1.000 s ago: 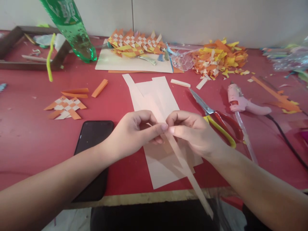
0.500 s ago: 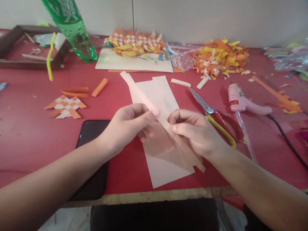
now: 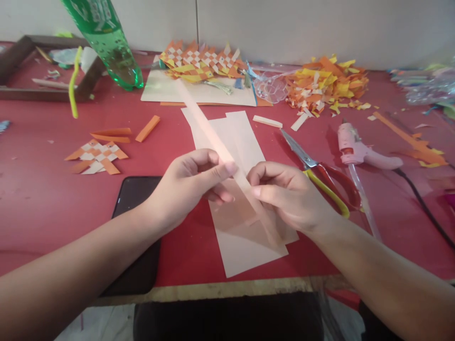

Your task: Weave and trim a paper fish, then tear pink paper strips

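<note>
Between my two hands runs a long pale paper strip (image 3: 203, 124), slanting from upper left to lower right. My left hand (image 3: 199, 182) pinches it near its middle, thumb on top. Just below, my right hand (image 3: 284, 194) also pinches the strip between thumb and fingers. Under the hands lie pale paper sheets (image 3: 245, 255), overlapping one another on the red table. Part of these sheets is hidden by my hands. A woven orange-and-white paper fish (image 3: 97, 156) lies to the left, with folded orange strips (image 3: 147, 129) beside it.
Scissors (image 3: 313, 170) and a pink glue gun (image 3: 355, 147) with a cord lie right of my hands. A black phone (image 3: 137, 255) is under my left forearm. Behind stand a green bottle (image 3: 117, 57), several woven fish (image 3: 202, 61) and a heap of paper scraps (image 3: 327, 85).
The strip's upper end now reaches farther up and away, and its lower end looks shorter below my right hand. Both hands stay almost in place.
</note>
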Available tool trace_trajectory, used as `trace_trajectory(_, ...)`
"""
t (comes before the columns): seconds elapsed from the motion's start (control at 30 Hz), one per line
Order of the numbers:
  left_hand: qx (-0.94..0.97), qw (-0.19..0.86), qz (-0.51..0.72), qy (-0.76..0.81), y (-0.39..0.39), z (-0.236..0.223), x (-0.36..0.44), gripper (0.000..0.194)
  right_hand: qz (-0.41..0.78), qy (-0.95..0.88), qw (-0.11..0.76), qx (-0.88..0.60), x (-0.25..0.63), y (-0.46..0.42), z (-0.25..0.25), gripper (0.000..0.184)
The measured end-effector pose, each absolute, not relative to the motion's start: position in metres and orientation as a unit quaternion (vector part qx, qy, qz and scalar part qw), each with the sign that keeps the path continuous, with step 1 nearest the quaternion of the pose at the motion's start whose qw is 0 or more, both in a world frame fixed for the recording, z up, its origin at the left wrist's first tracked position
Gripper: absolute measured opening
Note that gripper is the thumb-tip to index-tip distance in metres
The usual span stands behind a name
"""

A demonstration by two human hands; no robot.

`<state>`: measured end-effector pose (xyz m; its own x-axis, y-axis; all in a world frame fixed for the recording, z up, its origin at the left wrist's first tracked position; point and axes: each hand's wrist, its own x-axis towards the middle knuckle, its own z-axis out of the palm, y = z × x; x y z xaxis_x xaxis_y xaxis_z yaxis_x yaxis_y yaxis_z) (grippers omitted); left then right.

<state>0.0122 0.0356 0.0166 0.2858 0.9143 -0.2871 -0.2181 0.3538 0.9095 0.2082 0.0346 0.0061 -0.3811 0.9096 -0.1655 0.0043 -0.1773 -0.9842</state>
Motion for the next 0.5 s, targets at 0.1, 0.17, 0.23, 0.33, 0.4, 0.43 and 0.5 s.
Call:
trace_trajectory(0.1,0.364,0.659,0.471,0.459,0.039,0.017,0.012,0.022,0.634,-0.534,0.356,-0.433,0.207,0.034,0.007,0.009)
trace_trajectory(0.17,0.348,0.63,0.506,0.476,0.041,0.018,0.011,0.022,0.639,-0.528,0.353,-0.434,0.208,0.034,0.007,0.009)
trace_trajectory(0.23,0.332,0.608,0.535,0.484,0.043,0.019,0.01,0.022,0.653,-0.512,0.35,-0.435,0.208,0.034,0.006,0.009)
trace_trajectory(0.33,0.276,0.598,0.585,0.474,0.047,0.02,0.007,0.022,0.671,-0.488,0.359,-0.428,0.21,0.036,0.006,0.008)
trace_trajectory(0.4,0.225,0.594,0.615,0.467,0.052,0.021,0.004,0.023,0.675,-0.478,0.375,-0.419,0.21,0.037,0.007,0.008)
trace_trajectory(0.43,0.203,0.585,0.631,0.468,0.055,0.021,0.001,0.024,0.676,-0.473,0.382,-0.416,0.21,0.038,0.007,0.008)
trace_trajectory(0.5,0.169,0.579,0.646,0.468,0.059,0.021,-0.003,0.023,0.68,-0.459,0.389,-0.42,0.21,0.04,0.01,0.008)
